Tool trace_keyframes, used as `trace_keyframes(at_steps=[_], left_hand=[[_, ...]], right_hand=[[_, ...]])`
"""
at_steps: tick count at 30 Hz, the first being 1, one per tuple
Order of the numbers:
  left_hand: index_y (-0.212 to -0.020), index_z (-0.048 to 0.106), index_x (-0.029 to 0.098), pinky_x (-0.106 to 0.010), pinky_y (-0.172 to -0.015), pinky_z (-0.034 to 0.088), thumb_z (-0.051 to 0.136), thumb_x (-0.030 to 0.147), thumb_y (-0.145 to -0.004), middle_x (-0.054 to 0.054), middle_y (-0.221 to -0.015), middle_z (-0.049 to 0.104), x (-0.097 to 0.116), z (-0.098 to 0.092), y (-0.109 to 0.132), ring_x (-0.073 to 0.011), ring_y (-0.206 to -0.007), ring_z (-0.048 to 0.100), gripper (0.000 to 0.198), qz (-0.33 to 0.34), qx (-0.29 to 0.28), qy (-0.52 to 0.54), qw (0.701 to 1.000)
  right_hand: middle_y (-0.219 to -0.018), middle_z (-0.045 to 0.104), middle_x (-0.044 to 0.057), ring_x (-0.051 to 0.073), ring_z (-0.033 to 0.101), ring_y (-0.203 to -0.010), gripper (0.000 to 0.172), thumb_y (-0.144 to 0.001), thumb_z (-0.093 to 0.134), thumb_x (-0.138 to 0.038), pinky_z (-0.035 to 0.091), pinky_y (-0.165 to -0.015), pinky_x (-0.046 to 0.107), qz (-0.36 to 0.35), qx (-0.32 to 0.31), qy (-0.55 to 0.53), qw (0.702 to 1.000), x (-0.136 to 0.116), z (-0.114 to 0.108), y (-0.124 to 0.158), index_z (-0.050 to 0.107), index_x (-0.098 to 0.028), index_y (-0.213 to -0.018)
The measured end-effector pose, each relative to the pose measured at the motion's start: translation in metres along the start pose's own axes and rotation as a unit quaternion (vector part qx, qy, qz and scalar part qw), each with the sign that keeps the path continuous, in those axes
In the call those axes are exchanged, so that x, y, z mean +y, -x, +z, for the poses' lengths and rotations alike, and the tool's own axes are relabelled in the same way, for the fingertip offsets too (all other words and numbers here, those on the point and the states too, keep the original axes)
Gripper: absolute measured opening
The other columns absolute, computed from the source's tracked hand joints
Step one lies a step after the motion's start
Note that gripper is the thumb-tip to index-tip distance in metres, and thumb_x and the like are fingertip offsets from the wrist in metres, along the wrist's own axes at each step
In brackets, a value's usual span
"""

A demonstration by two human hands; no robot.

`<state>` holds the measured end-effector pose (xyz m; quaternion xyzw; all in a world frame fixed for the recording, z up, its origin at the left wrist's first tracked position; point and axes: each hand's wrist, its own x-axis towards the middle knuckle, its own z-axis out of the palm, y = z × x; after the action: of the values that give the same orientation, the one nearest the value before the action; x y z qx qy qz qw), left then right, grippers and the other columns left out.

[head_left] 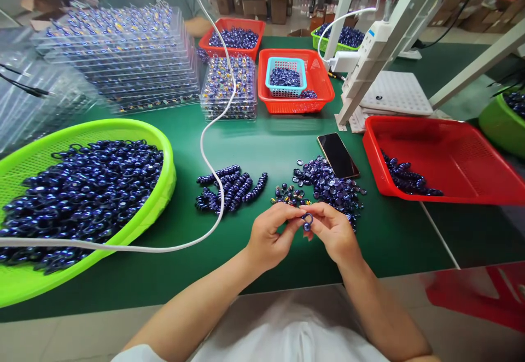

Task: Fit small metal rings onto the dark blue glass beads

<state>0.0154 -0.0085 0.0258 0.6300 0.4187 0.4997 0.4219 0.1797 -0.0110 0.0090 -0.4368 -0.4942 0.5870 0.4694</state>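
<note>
My left hand [273, 236] and my right hand [334, 233] meet over the green table [188, 269], fingers pinched around a small dark blue ring-shaped piece [307, 222] with a round shiny bead at its lower end. Both hands grip this piece between thumb and fingertips. Just beyond my fingers sits a small cluster of dark and yellow beads [287, 193]. A heap of small blue caps [332, 184] spreads behind my right hand. To the left of my hands are stacked rows of blue pieces [232, 187].
A green basket [169, 179] of blue pieces stands left, crossed by a white cable [205, 157]. A phone [338, 155] lies behind the caps. A red tray [471, 157] is right; red baskets [324, 97], clear stacked trays [139, 72] and a metal post [385, 47] stand behind.
</note>
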Motion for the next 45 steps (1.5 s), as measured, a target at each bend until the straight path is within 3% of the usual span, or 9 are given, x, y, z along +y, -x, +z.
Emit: trace_keyframes(at_steps=[5,8,12,16,21,27,30,34,45], left_hand=[[-0.097,0.078,0.025,-0.032,-0.079,0.051,0.065,0.020,-0.086,-0.008,-0.088,0.077,-0.003,-0.002,-0.003,-0.0205,-0.080,0.068,0.018,-0.029,-0.014,0.006,0.999],[-0.101,0.077,0.024,-0.032,-0.080,0.051,0.066,0.022,-0.086,-0.009,-0.094,0.077,-0.004,-0.004,-0.005,-0.0211,-0.083,0.068,0.019,-0.042,-0.011,-0.022,0.999],[-0.099,0.075,0.020,-0.031,-0.075,0.052,0.075,0.025,-0.078,-0.009,-0.089,0.074,-0.005,-0.004,-0.004,-0.0206,-0.078,0.066,0.022,-0.033,0.007,-0.066,0.997],[-0.088,0.075,0.020,-0.030,-0.073,0.052,0.072,0.026,-0.081,-0.007,-0.081,0.073,-0.006,-0.001,-0.005,-0.0194,-0.074,0.066,0.011,-0.081,-0.005,-0.014,0.997],[-0.080,0.073,0.015,-0.026,-0.064,0.052,0.074,0.033,-0.079,-0.004,-0.071,0.070,-0.007,-0.005,-0.012,-0.0148,-0.063,0.063,0.018,-0.244,-0.047,0.185,0.951],[-0.076,0.072,0.012,-0.025,-0.061,0.051,0.076,0.039,-0.076,-0.003,-0.065,0.064,-0.013,-0.011,-0.016,-0.0116,-0.058,0.059,0.027,-0.300,-0.106,0.241,0.917],[-0.090,0.072,0.013,-0.026,-0.065,0.053,0.079,0.036,-0.075,-0.006,-0.080,0.069,-0.015,-0.012,-0.015,-0.0143,-0.069,0.063,0.028,-0.288,-0.104,0.214,0.927],[-0.118,0.068,0.020,-0.033,-0.081,0.055,0.085,0.028,-0.068,-0.011,-0.114,0.068,-0.015,-0.011,-0.011,-0.0209,-0.095,0.064,0.053,-0.235,-0.117,0.188,0.946],[-0.095,0.077,0.017,-0.032,-0.077,0.054,0.080,0.030,-0.072,-0.010,-0.091,0.074,-0.006,-0.008,-0.006,-0.0222,-0.083,0.066,0.027,-0.176,-0.123,0.128,0.968]], right_hand=[[-0.088,0.068,0.001,0.011,0.066,-0.063,0.020,-0.089,0.065,-0.035,0.055,-0.053,0.023,-0.007,0.014,0.043,0.999,0.002,-0.004,0.000,0.070,-0.024,-0.104],[-0.091,0.072,0.002,0.014,0.069,-0.069,0.017,-0.090,0.062,-0.030,0.059,-0.063,0.027,-0.046,0.042,0.150,0.987,0.002,-0.006,0.000,0.069,-0.023,-0.105],[-0.094,0.071,0.005,0.017,0.069,-0.075,0.017,-0.088,0.059,-0.016,0.059,-0.071,0.031,-0.194,0.081,0.336,0.918,0.002,-0.006,-0.002,0.066,-0.022,-0.102],[-0.094,0.068,0.007,0.020,0.067,-0.083,0.025,-0.086,0.058,-0.010,0.058,-0.073,0.034,-0.292,0.073,0.404,0.864,0.004,-0.002,-0.002,0.063,-0.023,-0.107],[-0.098,0.065,0.007,0.017,0.064,-0.077,0.028,-0.089,0.060,-0.015,0.058,-0.070,0.033,-0.288,0.056,0.380,0.877,0.001,-0.002,0.000,0.059,-0.024,-0.115],[-0.094,0.069,0.008,0.021,0.065,-0.084,0.022,-0.094,0.055,-0.018,0.056,-0.074,0.035,-0.296,-0.003,0.403,0.866,0.000,-0.006,-0.001,0.059,-0.022,-0.115],[-0.091,0.068,0.009,0.020,0.065,-0.082,0.018,-0.095,0.053,-0.017,0.055,-0.072,0.034,-0.297,-0.001,0.415,0.860,0.003,-0.007,-0.001,0.059,-0.020,-0.111],[-0.088,0.068,0.009,0.020,0.067,-0.080,0.014,-0.094,0.051,-0.017,0.055,-0.069,0.033,-0.300,-0.003,0.413,0.860,0.006,-0.005,0.001,0.058,-0.019,-0.106],[-0.071,0.065,0.004,0.018,0.063,-0.061,0.012,-0.091,0.051,-0.016,0.049,-0.057,0.029,-0.352,0.010,0.427,0.833,0.004,0.002,0.006,0.060,-0.021,-0.096]])
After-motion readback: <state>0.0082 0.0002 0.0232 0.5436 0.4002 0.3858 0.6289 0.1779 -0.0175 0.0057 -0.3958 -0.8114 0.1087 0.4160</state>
